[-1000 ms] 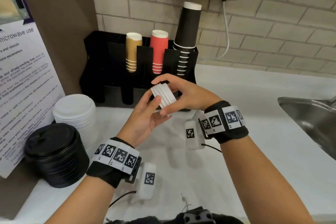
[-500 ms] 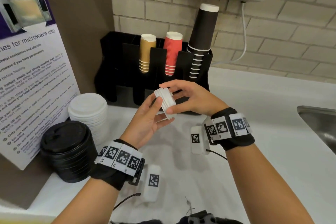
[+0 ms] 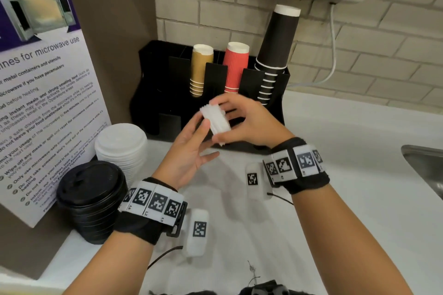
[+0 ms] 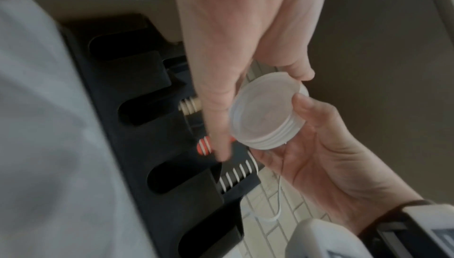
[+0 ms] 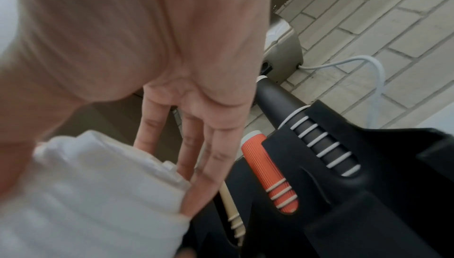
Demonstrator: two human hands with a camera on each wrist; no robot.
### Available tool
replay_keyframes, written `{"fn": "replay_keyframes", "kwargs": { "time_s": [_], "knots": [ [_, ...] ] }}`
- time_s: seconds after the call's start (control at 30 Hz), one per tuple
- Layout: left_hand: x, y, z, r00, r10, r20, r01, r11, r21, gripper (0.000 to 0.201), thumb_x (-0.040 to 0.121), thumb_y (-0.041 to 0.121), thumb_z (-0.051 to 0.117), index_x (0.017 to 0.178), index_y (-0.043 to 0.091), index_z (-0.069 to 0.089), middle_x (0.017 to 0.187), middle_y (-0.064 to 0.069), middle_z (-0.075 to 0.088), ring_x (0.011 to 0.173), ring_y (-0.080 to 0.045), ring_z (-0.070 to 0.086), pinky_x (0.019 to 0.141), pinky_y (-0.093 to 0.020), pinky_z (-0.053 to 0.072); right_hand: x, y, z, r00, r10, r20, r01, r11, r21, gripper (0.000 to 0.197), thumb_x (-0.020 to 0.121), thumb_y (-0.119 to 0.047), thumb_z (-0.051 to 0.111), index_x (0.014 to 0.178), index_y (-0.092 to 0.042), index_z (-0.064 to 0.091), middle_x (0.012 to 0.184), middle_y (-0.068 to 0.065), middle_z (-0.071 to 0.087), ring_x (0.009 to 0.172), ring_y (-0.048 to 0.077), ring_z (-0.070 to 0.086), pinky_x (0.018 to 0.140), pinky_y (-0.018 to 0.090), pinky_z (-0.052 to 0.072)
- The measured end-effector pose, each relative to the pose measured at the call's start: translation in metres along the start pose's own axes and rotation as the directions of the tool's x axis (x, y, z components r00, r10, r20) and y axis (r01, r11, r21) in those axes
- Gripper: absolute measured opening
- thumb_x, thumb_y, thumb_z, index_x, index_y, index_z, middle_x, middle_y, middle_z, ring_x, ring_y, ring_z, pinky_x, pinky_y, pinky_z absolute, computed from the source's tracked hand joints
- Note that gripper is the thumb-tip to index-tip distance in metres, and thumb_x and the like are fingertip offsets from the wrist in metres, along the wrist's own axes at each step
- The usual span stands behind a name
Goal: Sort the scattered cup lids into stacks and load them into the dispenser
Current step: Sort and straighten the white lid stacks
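Observation:
A small stack of white cup lids (image 3: 217, 120) is held on its side in the air, just in front of the black dispenser (image 3: 153, 93). My right hand (image 3: 249, 122) pinches the stack, thumb underneath and fingers over the top. My left hand (image 3: 189, 151) lies against the stack's left end with straight fingers. In the left wrist view the lid stack (image 4: 265, 114) shows its hollow underside, with the dispenser (image 4: 147, 145) and its slots behind. The right wrist view is blurred; the white lids (image 5: 98, 194) sit under my fingers (image 5: 211, 157).
A taller stack of large white lids (image 3: 121, 148) and a stack of black lids (image 3: 91, 199) stand at the left beside a microwave notice (image 3: 40, 93). Brown (image 3: 201, 69), red (image 3: 235, 67) and black cups (image 3: 278, 50) fill the dispenser's upper slots. A sink (image 3: 426, 167) lies at the right.
Both hands have kept hold of the lid stack and carried it slightly left in front of the dispenser. The head view has shifted, so the scene sits further right.

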State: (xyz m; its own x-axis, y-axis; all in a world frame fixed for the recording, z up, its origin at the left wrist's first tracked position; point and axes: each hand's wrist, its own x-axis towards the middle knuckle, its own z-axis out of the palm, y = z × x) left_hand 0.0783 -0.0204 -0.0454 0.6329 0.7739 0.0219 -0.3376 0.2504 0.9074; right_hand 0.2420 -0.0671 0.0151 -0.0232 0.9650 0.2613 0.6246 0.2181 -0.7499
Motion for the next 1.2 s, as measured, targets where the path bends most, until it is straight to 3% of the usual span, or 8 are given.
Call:
{"fn": "replay_keyframes", "kwargs": {
  "time_s": [0.07, 0.17, 0.3, 0.53, 0.73, 0.9, 1.1, 1.2],
  "knots": [
    [0.002, 0.012, -0.006, 0.990, 0.032, -0.137, -0.031, 0.999, 0.007, 0.079, 0.074, 0.055, 0.060, 0.146, 0.034, 0.033, 0.141, 0.004, 0.047, 0.123, -0.022, 0.053, 0.096, -0.042, 0.049, 0.021, -0.002, -0.005, 0.993, -0.030, -0.118, 0.028, 0.999, -0.018, 0.065, 0.064, -0.019, 0.088, 0.121, -0.018, 0.056, 0.117, -0.003, 0.060, 0.103, 0.002, 0.058, 0.083, 0.012, 0.048],
    [0.003, 0.035, -0.019, 0.947, 0.122, -0.296, -0.122, 0.992, 0.017, 0.026, 0.096, 0.043, 0.052, 0.120, 0.033, 0.052, 0.130, 0.001, 0.051, 0.114, -0.021, 0.059, 0.088, -0.036, 0.052, 0.060, 0.000, -0.002, 0.970, -0.017, -0.242, -0.008, 0.995, -0.100, 0.066, 0.067, -0.021, 0.086, 0.123, -0.013, 0.054, 0.114, -0.002, 0.058, 0.100, 0.007, 0.057, 0.083, 0.013, 0.049],
    [-0.002, 0.054, -0.030, 0.913, 0.177, -0.368, -0.193, 0.981, -0.008, 0.014, 0.098, 0.023, 0.049, 0.104, 0.027, 0.062, 0.110, 0.000, 0.058, 0.099, -0.019, 0.064, 0.080, -0.030, 0.053, 0.099, 0.011, 0.029, 0.988, 0.095, -0.123, -0.141, 0.883, -0.447, 0.073, 0.070, -0.029, 0.079, 0.132, -0.017, 0.042, 0.123, 0.009, 0.056, 0.113, 0.029, 0.050, 0.094, 0.045, 0.044],
    [-0.008, 0.061, -0.033, 0.907, 0.195, -0.374, -0.203, 0.979, 0.018, 0.016, 0.098, 0.016, 0.048, 0.100, 0.021, 0.063, 0.102, 0.001, 0.057, 0.090, -0.017, 0.063, 0.081, -0.029, 0.052, 0.128, 0.029, 0.068, 0.981, 0.195, 0.020, -0.107, 0.617, -0.779, 0.073, 0.070, -0.034, 0.078, 0.128, -0.013, 0.040, 0.124, 0.012, 0.053, 0.113, 0.033, 0.047, 0.086, 0.041, 0.041],
    [-0.003, 0.059, -0.037, 0.893, 0.190, -0.408, -0.165, 0.982, 0.097, 0.015, 0.097, 0.017, 0.052, 0.109, 0.023, 0.059, 0.109, 0.000, 0.059, 0.097, -0.017, 0.063, 0.081, -0.026, 0.053, 0.130, 0.013, 0.031, 0.982, 0.187, -0.025, -0.179, 0.883, -0.433, 0.069, 0.068, -0.029, 0.082, 0.127, -0.019, 0.048, 0.120, 0.006, 0.054, 0.109, 0.025, 0.054, 0.091, 0.039, 0.048],
    [0.008, 0.050, -0.025, 0.924, 0.032, -0.381, -0.024, 0.999, 0.025, 0.074, 0.090, 0.045, 0.061, 0.148, 0.043, 0.015, 0.143, -0.004, 0.039, 0.129, -0.032, 0.045, 0.096, -0.044, 0.047, 0.096, -0.022, 0.017, 0.991, 0.012, 0.134, -0.022, 0.997, 0.073, 0.057, 0.071, -0.014, 0.083, 0.119, -0.015, 0.052, 0.112, 0.013, 0.062, 0.098, 0.019, 0.061, 0.083, 0.025, 0.052],
    [0.010, 0.052, -0.019, 0.926, 0.145, -0.349, -0.183, 0.980, -0.080, 0.039, 0.093, 0.030, 0.060, 0.129, 0.032, 0.043, 0.122, 0.000, 0.060, 0.111, -0.020, 0.064, 0.083, -0.040, 0.058, 0.088, -0.026, 0.025, 0.953, -0.030, 0.300, -0.053, 0.963, 0.263, 0.047, 0.078, -0.001, 0.074, 0.116, -0.003, 0.047, 0.107, 0.006, 0.060, 0.094, 0.013, 0.062, 0.084, 0.025, 0.053],
    [0.008, 0.057, -0.024, 0.895, 0.171, -0.411, -0.235, 0.966, -0.109, 0.036, 0.095, 0.027, 0.059, 0.127, 0.028, 0.043, 0.125, -0.001, 0.055, 0.116, -0.021, 0.059, 0.077, -0.033, 0.058, 0.100, -0.012, 0.025, 0.973, 0.115, 0.198, -0.145, 0.979, 0.143, 0.028, 0.092, -0.023, 0.061, 0.111, -0.003, 0.057, 0.113, 0.012, 0.060, 0.105, 0.021, 0.059, 0.094, 0.034, 0.049]
  ]
}}
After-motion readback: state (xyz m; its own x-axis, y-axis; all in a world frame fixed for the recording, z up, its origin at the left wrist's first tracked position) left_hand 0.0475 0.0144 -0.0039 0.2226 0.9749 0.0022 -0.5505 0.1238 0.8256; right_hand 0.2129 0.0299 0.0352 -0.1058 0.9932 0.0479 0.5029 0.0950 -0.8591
